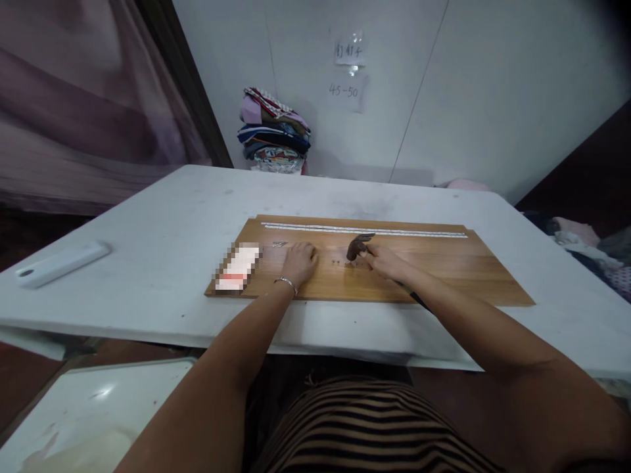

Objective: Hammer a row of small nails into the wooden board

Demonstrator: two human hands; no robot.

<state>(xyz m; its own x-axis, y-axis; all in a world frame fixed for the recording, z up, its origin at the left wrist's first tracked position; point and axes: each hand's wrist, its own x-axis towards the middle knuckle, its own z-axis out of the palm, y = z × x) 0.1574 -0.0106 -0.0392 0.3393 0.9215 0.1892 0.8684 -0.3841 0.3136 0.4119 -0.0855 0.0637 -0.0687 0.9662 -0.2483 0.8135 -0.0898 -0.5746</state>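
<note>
A brown wooden board (444, 263) lies flat on the white table (162, 243). My left hand (299, 261) rests on the board with its fingers curled under, and whether they hold anything is hidden. My right hand (382, 259) is closed round the handle of a dark hammer (359, 244), whose head sits on the board just above the knuckles. A few tiny nails (336, 262) lie on the wood between my hands. A long white strip (365, 230) runs along the board's far edge. Small metal pieces (279, 244) lie near my left hand.
A blurred-out pink and white patch (237, 267) sits at the board's left end. A white flat device (62, 263) lies at the table's left edge. Folded clothes (273, 131) are stacked against the back wall. A second white surface (93, 407) stands lower left.
</note>
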